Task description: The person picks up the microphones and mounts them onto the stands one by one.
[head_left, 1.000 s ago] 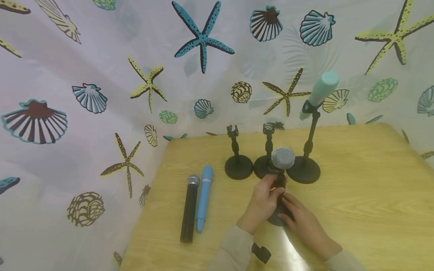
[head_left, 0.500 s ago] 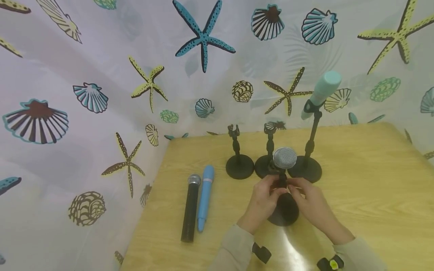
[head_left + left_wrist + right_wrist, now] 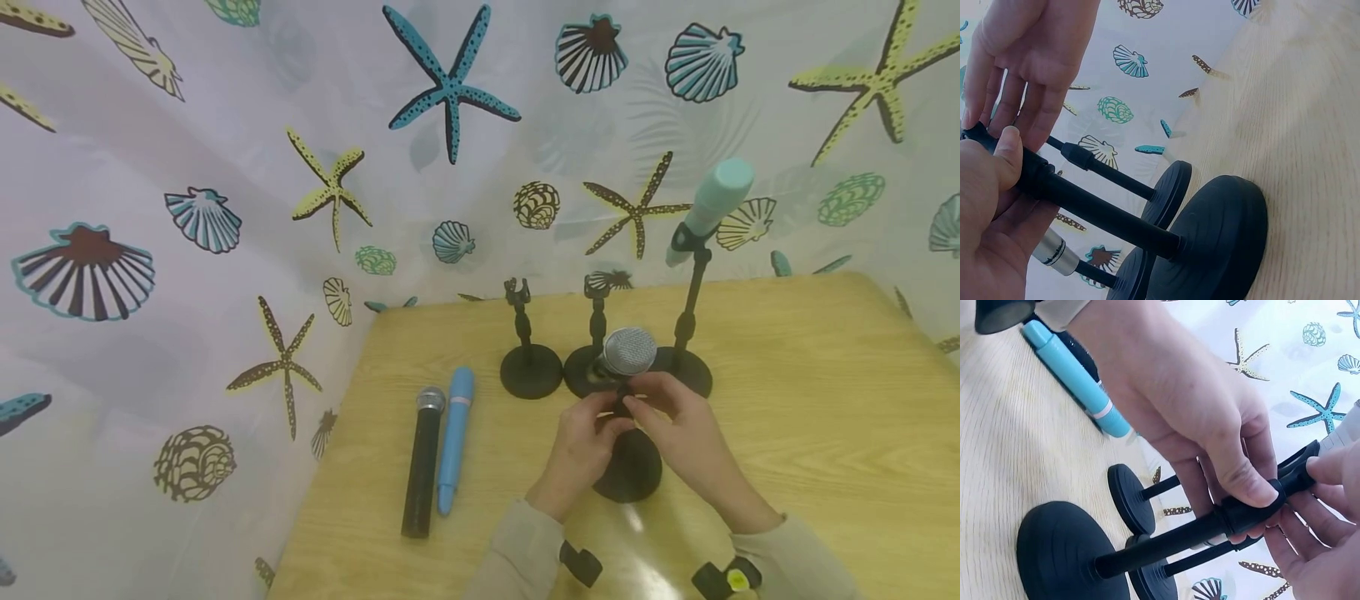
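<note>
A microphone (image 3: 628,350) with a silver mesh head sits atop a black desk microphone stand (image 3: 628,471), whose round base rests on the table. My left hand (image 3: 576,454) grips the stand's upper collar, thumb across it, as the right wrist view also shows with the left hand (image 3: 1191,412). Just above, my right hand (image 3: 686,429) pinches the narrow neck under the microphone clip between thumb and fingers. In the left wrist view the stand's stem (image 3: 1110,212) runs straight down to its base. Fingers hide most of the clip joint.
A black microphone (image 3: 422,467) and a blue microphone (image 3: 455,442) lie side by side at left. Behind stand a left stand (image 3: 530,372) and a middle stand (image 3: 597,312) with bare clips. A right stand (image 3: 692,300) holds a turquoise microphone (image 3: 716,200). A shell-patterned curtain (image 3: 465,192) backs the table.
My right hand has risen from beside the base to the neck below the clip. My left hand has kept its grip. The microphone head has tipped slightly.
</note>
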Action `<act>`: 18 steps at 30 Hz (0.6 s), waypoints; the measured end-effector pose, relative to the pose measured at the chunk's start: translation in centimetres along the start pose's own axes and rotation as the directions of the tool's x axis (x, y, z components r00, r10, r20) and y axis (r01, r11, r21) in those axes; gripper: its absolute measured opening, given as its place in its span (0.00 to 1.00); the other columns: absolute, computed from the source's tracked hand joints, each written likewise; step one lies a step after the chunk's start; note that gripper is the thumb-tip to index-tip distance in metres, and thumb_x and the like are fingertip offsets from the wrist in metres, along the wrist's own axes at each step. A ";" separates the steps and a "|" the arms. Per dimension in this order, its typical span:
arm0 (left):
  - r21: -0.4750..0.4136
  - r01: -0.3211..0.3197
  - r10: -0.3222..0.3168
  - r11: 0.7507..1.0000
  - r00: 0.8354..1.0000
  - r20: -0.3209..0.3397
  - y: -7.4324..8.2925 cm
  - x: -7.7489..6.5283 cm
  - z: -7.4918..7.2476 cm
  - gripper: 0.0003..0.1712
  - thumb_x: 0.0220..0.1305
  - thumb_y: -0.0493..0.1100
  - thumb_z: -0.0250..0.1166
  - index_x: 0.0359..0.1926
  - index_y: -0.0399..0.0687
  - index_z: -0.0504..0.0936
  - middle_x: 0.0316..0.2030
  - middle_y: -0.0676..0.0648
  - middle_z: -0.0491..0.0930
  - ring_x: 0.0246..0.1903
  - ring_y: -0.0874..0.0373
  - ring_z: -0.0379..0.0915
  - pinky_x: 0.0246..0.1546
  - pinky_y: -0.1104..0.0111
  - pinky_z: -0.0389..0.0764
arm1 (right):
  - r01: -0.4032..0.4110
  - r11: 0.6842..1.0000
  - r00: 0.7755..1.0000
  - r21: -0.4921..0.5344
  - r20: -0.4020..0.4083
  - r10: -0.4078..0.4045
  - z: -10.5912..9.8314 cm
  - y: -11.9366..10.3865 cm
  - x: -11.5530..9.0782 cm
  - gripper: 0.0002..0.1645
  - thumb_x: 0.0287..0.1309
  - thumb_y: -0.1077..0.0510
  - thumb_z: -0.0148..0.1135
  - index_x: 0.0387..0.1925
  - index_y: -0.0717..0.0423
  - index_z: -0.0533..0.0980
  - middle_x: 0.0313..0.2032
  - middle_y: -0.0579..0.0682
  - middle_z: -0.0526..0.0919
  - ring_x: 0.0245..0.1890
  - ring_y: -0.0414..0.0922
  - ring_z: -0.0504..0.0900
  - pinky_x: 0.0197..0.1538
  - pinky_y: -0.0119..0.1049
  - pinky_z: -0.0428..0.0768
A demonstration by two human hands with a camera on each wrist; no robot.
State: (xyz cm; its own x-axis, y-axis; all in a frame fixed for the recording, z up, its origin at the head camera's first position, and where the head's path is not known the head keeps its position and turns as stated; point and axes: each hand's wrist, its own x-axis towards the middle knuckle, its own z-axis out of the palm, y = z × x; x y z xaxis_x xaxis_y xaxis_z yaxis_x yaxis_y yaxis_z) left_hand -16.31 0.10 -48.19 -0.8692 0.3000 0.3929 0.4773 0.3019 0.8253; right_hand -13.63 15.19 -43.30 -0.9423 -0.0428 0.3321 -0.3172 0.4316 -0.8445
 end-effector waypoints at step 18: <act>-0.007 -0.066 0.066 0.998 0.997 -0.036 -0.3 -0.1 0.2 0.18 0.59 0.35 0.68 0.50 0.34 0.79 0.48 0.39 0.84 0.48 0.57 0.84 0.47 0.82 0.80 | 0.035 0.977 0.997 0.212 -0.078 -0.019 -0.6 -2.6 1.4 0.11 0.64 0.63 0.64 0.47 0.62 0.78 0.40 0.36 0.86 0.43 0.30 0.85 0.46 0.21 0.81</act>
State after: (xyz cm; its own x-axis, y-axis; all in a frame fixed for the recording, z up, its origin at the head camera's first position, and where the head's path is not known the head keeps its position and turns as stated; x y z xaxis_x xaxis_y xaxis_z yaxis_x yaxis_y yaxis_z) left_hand -16.36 0.17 -48.51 -0.8400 0.2869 0.4605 0.5327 0.2748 0.8005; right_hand -14.05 14.56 -40.43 -0.9247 0.0198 0.3801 -0.3659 0.2287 -0.9021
